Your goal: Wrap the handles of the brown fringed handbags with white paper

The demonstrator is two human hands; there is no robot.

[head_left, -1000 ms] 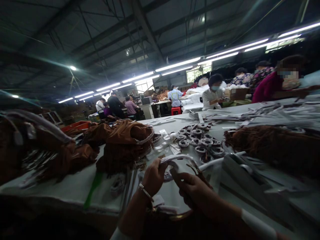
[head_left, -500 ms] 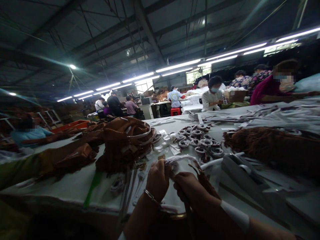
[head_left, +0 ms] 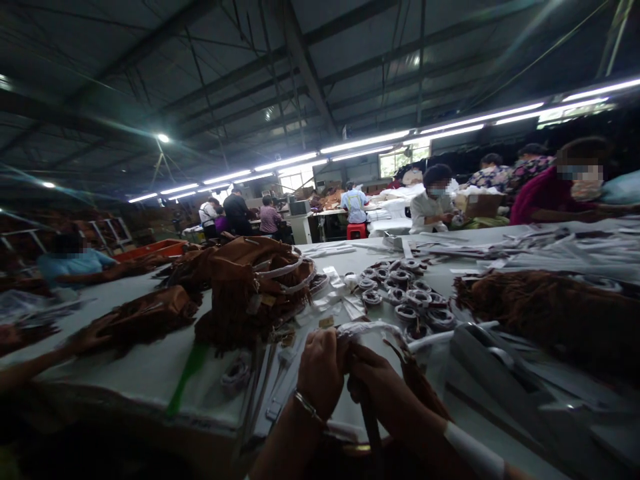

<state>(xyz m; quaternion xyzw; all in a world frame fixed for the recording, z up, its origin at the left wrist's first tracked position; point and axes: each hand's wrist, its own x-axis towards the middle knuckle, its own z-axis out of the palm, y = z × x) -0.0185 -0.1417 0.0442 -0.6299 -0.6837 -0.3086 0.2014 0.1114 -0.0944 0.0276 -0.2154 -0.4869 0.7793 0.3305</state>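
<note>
A curved strap wrapped in white material (head_left: 369, 326) is held at the fingertips of the left grip (head_left: 320, 370), where one end is pinched. From there its long axis is bent in an arc, passing beyond the right grip (head_left: 376, 383) and down on that grip's outer side. Both hands are set close together; the arc's near end is closest to the left. A dark flat strip (head_left: 371, 430) is pinched in the right grip and hangs below it; how its fingers meet the strap cannot be told.

Counted: one strap and one strip in hand; beyond the grips, roughly a dozen overlapping white-wrapped coils (head_left: 395, 295) on the white desk (head_left: 207, 383); one lone white coil (head_left: 236, 373) left of the left grip; two brown fringed fabric heaps (head_left: 250, 273) farther left; one dark brown fringed pile (head_left: 530, 297) and one long grey device (head_left: 493, 373) right of the right grip.
</note>
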